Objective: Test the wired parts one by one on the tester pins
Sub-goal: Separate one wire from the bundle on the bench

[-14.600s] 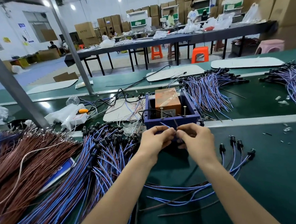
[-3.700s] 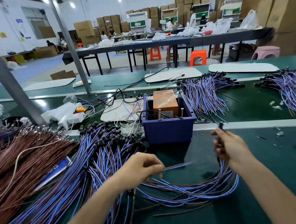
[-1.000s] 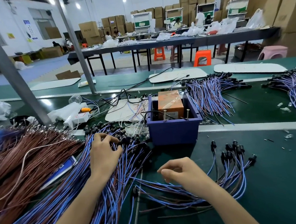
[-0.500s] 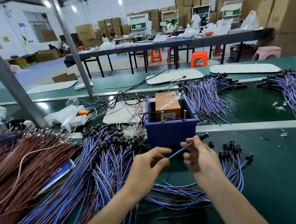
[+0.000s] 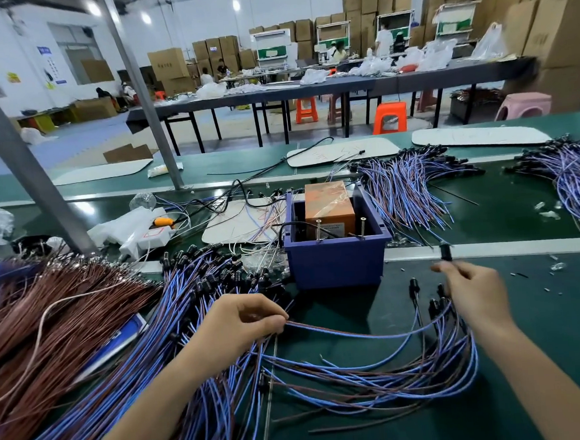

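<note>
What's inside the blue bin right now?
An orange block sits in the blue bin; two upright pins stand near its front wall. The near wall hides the bin's floor.

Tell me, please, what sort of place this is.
Most likely a factory assembly and testing hall: heaps of blue wired parts on a green bench, a blue tester box with upright pins, and stacked cartons behind.

l hand [image 5: 240,321] & r hand [image 5: 472,288] both pinching, apart.
</note>
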Available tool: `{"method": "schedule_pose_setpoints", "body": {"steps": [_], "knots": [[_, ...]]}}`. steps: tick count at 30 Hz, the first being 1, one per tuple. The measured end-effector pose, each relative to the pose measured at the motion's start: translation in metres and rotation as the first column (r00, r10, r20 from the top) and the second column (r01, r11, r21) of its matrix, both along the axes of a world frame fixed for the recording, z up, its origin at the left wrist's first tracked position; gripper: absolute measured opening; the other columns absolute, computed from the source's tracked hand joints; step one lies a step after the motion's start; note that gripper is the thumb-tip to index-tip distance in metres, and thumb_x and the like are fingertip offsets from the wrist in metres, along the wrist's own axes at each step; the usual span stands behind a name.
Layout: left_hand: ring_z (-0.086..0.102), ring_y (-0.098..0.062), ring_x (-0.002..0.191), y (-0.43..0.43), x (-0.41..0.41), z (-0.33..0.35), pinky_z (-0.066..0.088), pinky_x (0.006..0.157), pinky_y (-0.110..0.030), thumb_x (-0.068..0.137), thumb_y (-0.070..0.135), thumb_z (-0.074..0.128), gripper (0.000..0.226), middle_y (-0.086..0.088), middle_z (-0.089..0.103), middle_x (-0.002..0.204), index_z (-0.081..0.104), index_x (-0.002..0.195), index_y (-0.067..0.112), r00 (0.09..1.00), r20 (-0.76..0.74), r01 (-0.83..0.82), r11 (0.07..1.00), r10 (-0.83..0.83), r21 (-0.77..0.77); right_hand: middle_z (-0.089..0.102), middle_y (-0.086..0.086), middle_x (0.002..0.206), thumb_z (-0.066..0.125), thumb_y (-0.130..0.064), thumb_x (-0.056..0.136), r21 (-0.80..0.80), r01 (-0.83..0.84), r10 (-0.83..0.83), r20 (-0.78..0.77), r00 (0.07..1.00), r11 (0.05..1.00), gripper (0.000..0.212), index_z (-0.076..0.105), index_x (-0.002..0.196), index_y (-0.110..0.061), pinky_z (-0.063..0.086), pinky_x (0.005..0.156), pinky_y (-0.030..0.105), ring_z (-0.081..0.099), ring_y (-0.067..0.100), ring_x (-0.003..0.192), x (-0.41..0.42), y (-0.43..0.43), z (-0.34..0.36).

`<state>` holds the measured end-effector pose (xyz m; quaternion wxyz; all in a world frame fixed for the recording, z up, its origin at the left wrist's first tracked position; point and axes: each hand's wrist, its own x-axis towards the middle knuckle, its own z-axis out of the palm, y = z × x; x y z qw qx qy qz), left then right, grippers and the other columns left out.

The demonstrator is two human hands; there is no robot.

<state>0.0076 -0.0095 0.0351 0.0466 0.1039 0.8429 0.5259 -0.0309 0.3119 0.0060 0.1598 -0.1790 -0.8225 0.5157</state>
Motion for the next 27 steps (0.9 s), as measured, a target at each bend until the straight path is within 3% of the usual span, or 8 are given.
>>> {"method": "schedule_pose_setpoints", "body": {"steps": [4,8,10,13,15,21,24,27], "knots": [[0.059,-0.008,0.057,0.008,0.002,0.007,0.045,0.052,-0.016,0.076,0.016,0.075,0.007,-0.006,0.072,0.073,0.076,0.080,0.020,0.996,0.085,0.003,0.983,-0.019,0.182,0.051,0.009,0.055,0.054,-0.029,0.096,0.472,-0.140,0.017,0.256,0.966,0.870,0.042,0.058,0.062,-0.005,0.036,0.056,0.032,0.052,0.029,0.058,0.000,-0.004,0.001],[0.057,-0.007,0.057,0.021,-0.002,0.012,0.045,0.052,-0.016,0.066,0.023,0.076,0.014,-0.002,0.067,0.067,0.076,0.079,0.017,0.990,0.141,-0.072,0.935,0.024,0.347,0.048,0.007,0.061,0.056,-0.038,0.094,0.569,-0.191,-0.009,0.329,0.944,0.800,0.046,0.049,0.060,-0.007,0.040,0.062,0.031,0.052,0.030,0.065,0.004,-0.021,0.018],[0.058,-0.006,0.059,0.031,-0.007,0.013,0.045,0.053,-0.015,0.073,0.018,0.074,0.004,0.000,0.066,0.068,0.076,0.077,0.018,0.987,0.149,-0.112,0.919,0.059,0.378,0.062,0.007,0.066,0.061,-0.039,0.091,0.478,-0.295,0.169,0.288,0.942,0.828,0.038,0.064,0.069,-0.009,0.044,0.061,0.028,0.061,0.029,0.068,0.006,-0.037,0.031],[0.060,-0.003,0.063,0.052,-0.015,0.012,0.047,0.056,-0.014,0.082,0.008,0.069,0.017,0.003,0.069,0.073,0.076,0.073,0.021,0.988,0.134,-0.132,0.900,0.083,0.416,0.069,-0.009,0.060,0.070,-0.025,0.086,0.074,-0.539,0.534,0.071,0.842,0.839,0.003,0.072,0.085,-0.022,0.047,0.050,0.017,0.066,0.014,0.051,0.015,-0.075,0.043],[0.061,-0.003,0.063,0.066,-0.021,0.014,0.048,0.056,-0.014,0.084,0.006,0.067,0.017,0.004,0.070,0.072,0.073,0.075,0.019,0.988,0.132,-0.139,0.872,0.086,0.469,0.069,-0.007,0.059,0.070,-0.016,0.085,0.013,-0.611,0.611,-0.061,0.789,0.791,0.009,0.071,0.084,-0.025,0.046,0.047,0.016,0.064,0.012,0.048,0.016,-0.096,0.040],[0.062,-0.005,0.060,0.089,-0.031,0.011,0.050,0.058,-0.015,0.085,0.003,0.065,0.008,0.000,0.069,0.069,0.070,0.085,0.010,0.978,0.133,-0.207,0.786,0.158,0.583,0.071,0.004,0.064,0.065,-0.010,0.089,-0.160,-0.515,0.479,-0.217,0.850,0.842,0.017,0.072,0.076,-0.018,0.049,0.050,0.024,0.065,0.017,0.050,0.010,-0.108,0.027],[0.061,-0.004,0.060,0.096,-0.037,0.007,0.049,0.059,-0.015,0.088,0.005,0.064,0.009,0.000,0.068,0.072,0.068,0.084,0.012,0.971,0.137,-0.238,0.804,0.194,0.545,0.072,0.005,0.067,0.063,-0.012,0.091,-0.227,-0.455,0.411,-0.217,0.886,0.861,0.016,0.073,0.079,-0.016,0.051,0.051,0.026,0.066,0.019,0.052,0.007,-0.106,0.020],[0.062,0.001,0.058,0.098,-0.047,0.002,0.048,0.055,-0.012,0.091,0.012,0.061,0.009,0.006,0.070,0.074,0.065,0.085,0.018,0.947,0.199,-0.321,0.790,0.253,0.522,0.071,0.005,0.065,0.060,-0.012,0.093,-0.407,-0.287,0.243,-0.157,0.957,0.867,0.015,0.072,0.084,-0.010,0.049,0.048,0.024,0.063,0.015,0.047,0.001,-0.098,0.015]]}}
